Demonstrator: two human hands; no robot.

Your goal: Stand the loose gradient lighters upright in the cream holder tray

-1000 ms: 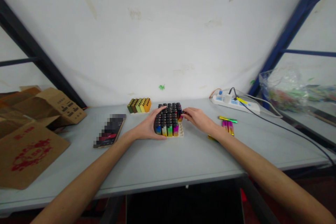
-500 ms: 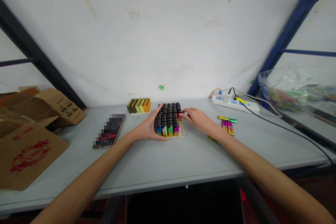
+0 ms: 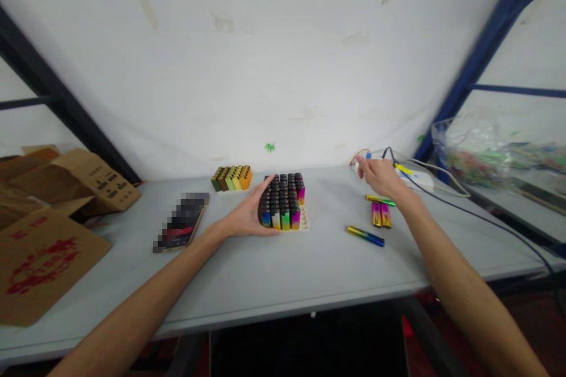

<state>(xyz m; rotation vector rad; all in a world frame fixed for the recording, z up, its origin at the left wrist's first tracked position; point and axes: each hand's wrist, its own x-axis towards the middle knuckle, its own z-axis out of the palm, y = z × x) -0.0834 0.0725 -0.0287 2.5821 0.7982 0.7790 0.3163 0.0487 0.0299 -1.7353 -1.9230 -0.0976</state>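
Observation:
My left hand (image 3: 247,215) is curved around the left side of a white tray (image 3: 304,225) packed with upright lighters (image 3: 283,200). Its thumb lies along the near edge and its fingers reach to the far corner. The lighters have black tops and shiny multicoloured bodies; bare slots show at the tray's near right. My right hand (image 3: 378,177) is raised in front of the power strip, fingers loosely bent, with nothing visible in them. Below it lie two pink-and-gold lighters (image 3: 381,215) and a green-gold lighter (image 3: 375,200). A yellow-blue lighter (image 3: 365,235) lies nearer the table edge.
A second tray of green, brown and yellow lighters (image 3: 232,178) stands at the back left. A phone (image 3: 186,221) lies left of my hand, beside cardboard boxes (image 3: 57,247). The power strip (image 3: 420,179) with cables is at the back right, near a clear plastic bag (image 3: 469,147).
My right hand has left the tray's right side and moved right, over the loose lighters. A pink lighter stands where its fingers were. My left hand stays on the tray.

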